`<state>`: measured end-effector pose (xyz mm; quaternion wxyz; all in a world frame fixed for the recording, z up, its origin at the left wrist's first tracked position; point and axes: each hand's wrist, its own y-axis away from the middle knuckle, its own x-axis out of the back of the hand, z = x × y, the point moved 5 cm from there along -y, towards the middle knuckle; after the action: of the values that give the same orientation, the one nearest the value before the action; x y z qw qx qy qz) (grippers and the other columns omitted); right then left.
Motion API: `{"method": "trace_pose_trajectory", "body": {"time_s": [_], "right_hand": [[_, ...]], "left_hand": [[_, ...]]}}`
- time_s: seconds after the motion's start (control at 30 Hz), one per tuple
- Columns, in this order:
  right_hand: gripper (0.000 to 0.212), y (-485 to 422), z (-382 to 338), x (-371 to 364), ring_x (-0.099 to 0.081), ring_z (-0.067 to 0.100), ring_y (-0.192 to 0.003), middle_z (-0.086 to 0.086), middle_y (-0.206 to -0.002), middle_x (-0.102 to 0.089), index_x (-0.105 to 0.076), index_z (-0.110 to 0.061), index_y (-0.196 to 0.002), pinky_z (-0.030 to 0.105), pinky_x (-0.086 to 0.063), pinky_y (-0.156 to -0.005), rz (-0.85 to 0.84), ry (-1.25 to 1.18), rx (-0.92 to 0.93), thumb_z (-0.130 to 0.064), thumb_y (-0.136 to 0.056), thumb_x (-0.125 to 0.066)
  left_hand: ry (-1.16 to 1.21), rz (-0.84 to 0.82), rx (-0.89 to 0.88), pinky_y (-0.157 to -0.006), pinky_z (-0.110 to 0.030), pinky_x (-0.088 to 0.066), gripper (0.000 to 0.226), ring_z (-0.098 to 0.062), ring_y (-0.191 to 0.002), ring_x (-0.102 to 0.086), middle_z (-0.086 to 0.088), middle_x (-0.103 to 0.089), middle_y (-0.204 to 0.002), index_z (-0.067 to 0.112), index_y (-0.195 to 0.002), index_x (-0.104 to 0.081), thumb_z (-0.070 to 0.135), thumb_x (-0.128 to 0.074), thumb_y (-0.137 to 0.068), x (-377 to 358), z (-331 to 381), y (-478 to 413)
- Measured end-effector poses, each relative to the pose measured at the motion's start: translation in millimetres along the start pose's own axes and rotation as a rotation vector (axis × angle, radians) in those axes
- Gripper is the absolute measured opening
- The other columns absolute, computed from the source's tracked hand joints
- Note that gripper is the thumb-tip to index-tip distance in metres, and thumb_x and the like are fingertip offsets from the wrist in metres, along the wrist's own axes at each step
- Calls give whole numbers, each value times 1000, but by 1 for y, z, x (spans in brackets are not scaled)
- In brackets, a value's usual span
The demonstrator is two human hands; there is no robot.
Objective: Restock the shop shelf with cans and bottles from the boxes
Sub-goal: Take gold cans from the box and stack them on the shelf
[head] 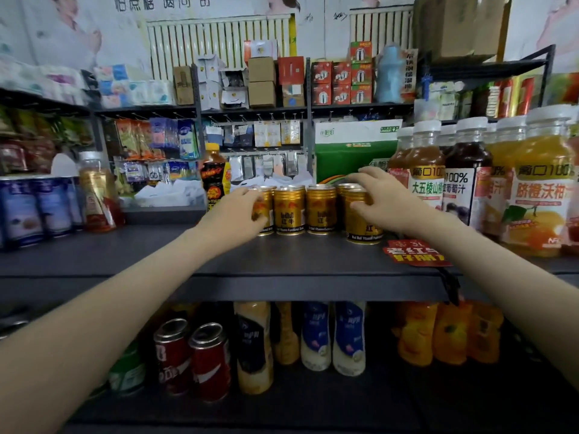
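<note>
At frame centre, dark shelf (156,255) | my left hand (235,214) fingers curled round leftmost gold can (267,208) | my right hand (382,198) gripping rightmost gold can (360,228)

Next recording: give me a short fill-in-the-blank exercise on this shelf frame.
The left hand grips the leftmost can, coloured ____.
The right hand holds the nearest can, at the ____ end of the can row.
The red cans stand on the ____ shelf.
The orange juice bottle has a ____ cap.
Missing: gold; right; lower; white.
</note>
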<state>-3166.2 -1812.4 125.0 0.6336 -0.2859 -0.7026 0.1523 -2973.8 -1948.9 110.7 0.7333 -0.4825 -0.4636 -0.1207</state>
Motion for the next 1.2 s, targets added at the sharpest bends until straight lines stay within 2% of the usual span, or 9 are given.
{"method": "trace_pose_trajectory", "body": {"time_s": [0.07,0.17,0.3,0.43,0.57,0.73,0.87,0.97,1.2], "right_hand": [[49,10,-36,-3,-38,26,-129,10,-138,-44,-43,-14,-139,39,-32,-107,81,-12,103,-22,-91,-54],[33,27,-110,-19,-50,24,-110,8,-115,-55,-52,-10,-123,37,-43,-94,89,-70,265,-20,-92,-52],[25,49,-226,-55,-52,20,-102,7,-108,-57,-55,-9,-114,35,-43,-85,48,-204,444,-18,-91,-51],[21,73,-349,-105,-56,24,-98,8,-103,-59,-58,-10,-109,37,-44,-84,-47,-354,496,-16,-89,-53],[19,108,-477,-168,-58,26,-97,9,-103,-60,-59,-10,-107,42,-46,-88,-224,-501,531,-14,-89,-54],[32,171,-617,-256,-58,28,-107,12,-116,-63,-58,-9,-121,42,-48,-90,-491,-557,590,-15,-89,-55],[34,229,-702,-328,-58,29,-105,12,-114,-62,-55,-12,-123,37,-48,-84,-691,-534,651,-16,-89,-54],[36,264,-757,-386,-56,29,-109,13,-118,-60,-54,-9,-126,34,-43,-88,-818,-515,705,-15,-91,-55],[44,357,-847,-561,-50,27,-122,10,-132,-52,-43,-12,-137,33,-43,-95,-1133,-451,793,-18,-94,-52]], "left_hand": [[-14,41,-26,-90,-34,-44,37,-23,-114,-51,-6,-53,-126,11,-126,-52,29,-54,-93,12,1,24],[-61,148,-110,-85,-43,-49,31,-27,-110,-54,-7,-56,-120,11,-120,-56,27,-54,-93,30,-5,70],[-38,208,-48,-79,-42,-49,30,-27,-103,-56,-9,-59,-111,9,-117,-57,22,-54,-90,59,-49,152],[-20,201,162,-74,-37,-46,21,-24,-93,-58,-6,-60,-101,11,-108,-58,24,-53,-91,97,-131,260],[-117,98,425,-74,-42,-48,21,-28,-93,-59,-7,-62,-102,13,-108,-56,26,-49,-94,132,-219,386],[-174,-31,733,-78,-41,-50,25,-29,-98,-61,-10,-64,-109,11,-111,-57,27,-50,-93,161,-297,545],[-147,-159,982,-85,-40,-50,30,-27,-107,-59,-9,-61,-118,11,-119,-54,28,-47,-95,167,-342,663],[-157,-188,1161,-87,-35,-48,32,-27,-109,-59,-9,-62,-122,14,-123,-54,29,-47,-95,164,-377,744],[-134,-424,1552,-76,-35,-49,32,-34,-100,-61,-13,-64,-112,14,-122,-51,32,-42,-97,111,-461,924]]}}
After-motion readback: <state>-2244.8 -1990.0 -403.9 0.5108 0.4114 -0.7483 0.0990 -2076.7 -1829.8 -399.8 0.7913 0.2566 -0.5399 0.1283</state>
